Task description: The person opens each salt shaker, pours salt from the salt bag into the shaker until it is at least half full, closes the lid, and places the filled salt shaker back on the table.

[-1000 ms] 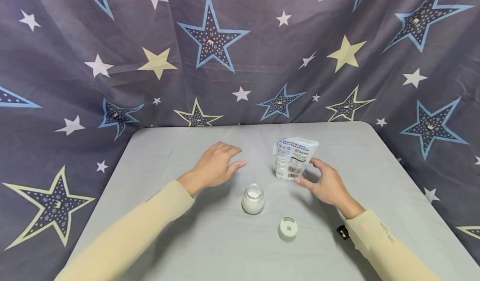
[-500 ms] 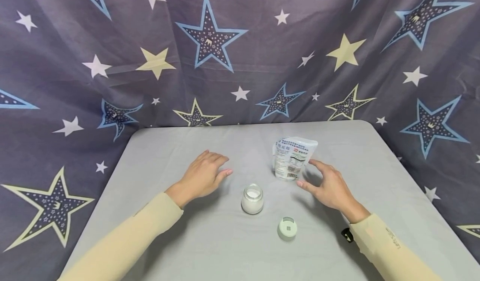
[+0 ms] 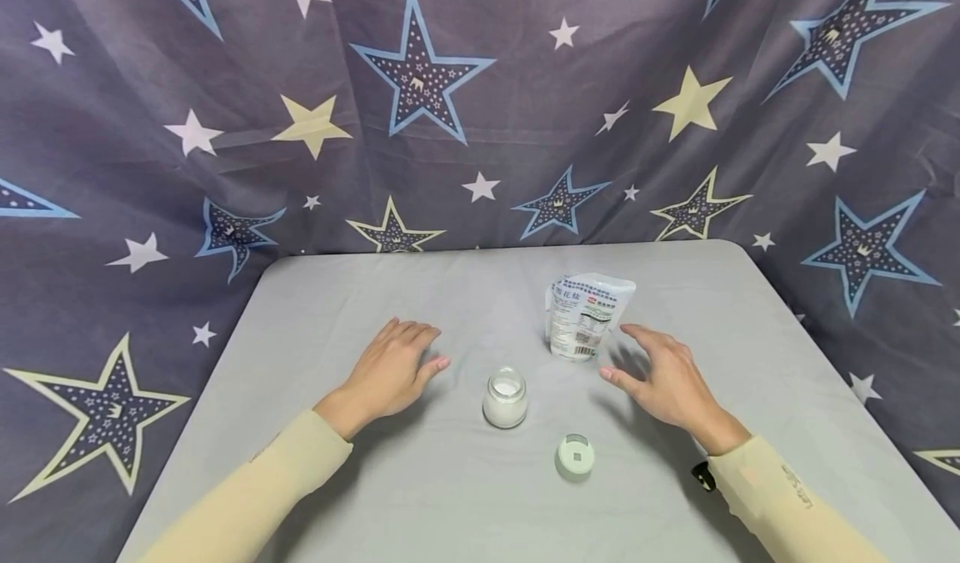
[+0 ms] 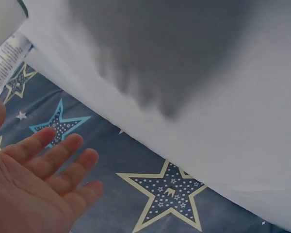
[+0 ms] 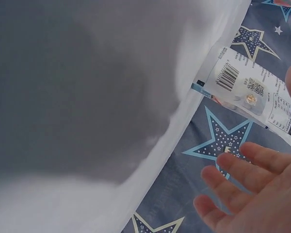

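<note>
Across the back we see a dark star-patterned fabric backdrop (image 3: 495, 29), printed with blue-edged, yellow and white stars. In front of it is a light grey tabletop (image 3: 420, 496) with rounded far corners. Two cream sleeves reach in from the near side, a left sleeve (image 3: 255, 488) and a right sleeve (image 3: 787, 492), the latter bearing dark lettering near its cuff.

We see the left hand (image 3: 386, 373) over the table, left of the jar, its fingers loosely extended and its thumb apart, holding nothing. The right hand (image 3: 669, 384) is likewise relaxed and unclosed around anything, just beside the pouch's right edge, with a gap between thumb and pouch.

The white stand-up pouch (image 3: 585, 317) stands upright on the table, right of centre, its printed panel, barcode and square code turned towards us. Nearer to us and to its left, the glass jar (image 3: 506, 404) stands upright; through its mouth we see white contents. Nearer still and to the jar's right lies the pale green lid (image 3: 576, 459). Smallest is a black object (image 3: 703, 476) beside the right cuff, too small for us to identify.
</note>
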Demonstrator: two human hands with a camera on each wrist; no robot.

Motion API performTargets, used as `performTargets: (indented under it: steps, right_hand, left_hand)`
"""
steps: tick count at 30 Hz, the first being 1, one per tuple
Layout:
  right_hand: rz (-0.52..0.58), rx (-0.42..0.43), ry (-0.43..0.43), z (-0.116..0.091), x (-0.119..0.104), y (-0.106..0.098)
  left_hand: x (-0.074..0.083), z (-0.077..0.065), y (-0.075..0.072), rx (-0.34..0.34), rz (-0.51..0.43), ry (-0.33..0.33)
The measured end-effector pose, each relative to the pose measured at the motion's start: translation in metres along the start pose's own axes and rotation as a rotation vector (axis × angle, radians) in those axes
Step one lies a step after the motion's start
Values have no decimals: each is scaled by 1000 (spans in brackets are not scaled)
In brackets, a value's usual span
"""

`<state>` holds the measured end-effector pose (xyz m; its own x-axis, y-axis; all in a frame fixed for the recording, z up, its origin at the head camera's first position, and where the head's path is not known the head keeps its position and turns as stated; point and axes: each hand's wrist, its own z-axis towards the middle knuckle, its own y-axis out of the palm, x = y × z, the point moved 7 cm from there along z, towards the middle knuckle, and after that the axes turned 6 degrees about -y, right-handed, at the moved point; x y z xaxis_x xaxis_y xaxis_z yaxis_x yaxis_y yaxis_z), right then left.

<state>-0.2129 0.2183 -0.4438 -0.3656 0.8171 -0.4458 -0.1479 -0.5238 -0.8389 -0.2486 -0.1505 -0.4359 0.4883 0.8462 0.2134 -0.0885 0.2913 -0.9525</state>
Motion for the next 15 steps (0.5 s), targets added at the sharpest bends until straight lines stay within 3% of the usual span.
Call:
performTargets:
  steps: [9,15]
  right_hand:
    - [11,-12,-15,-7,-2,-1]
    - [14,-9,-42,-8,-6,-2]
  left_hand:
    - [-4,-15,5,-28,-57,-38]
    - [1,-23,8,-38,-113,-17]
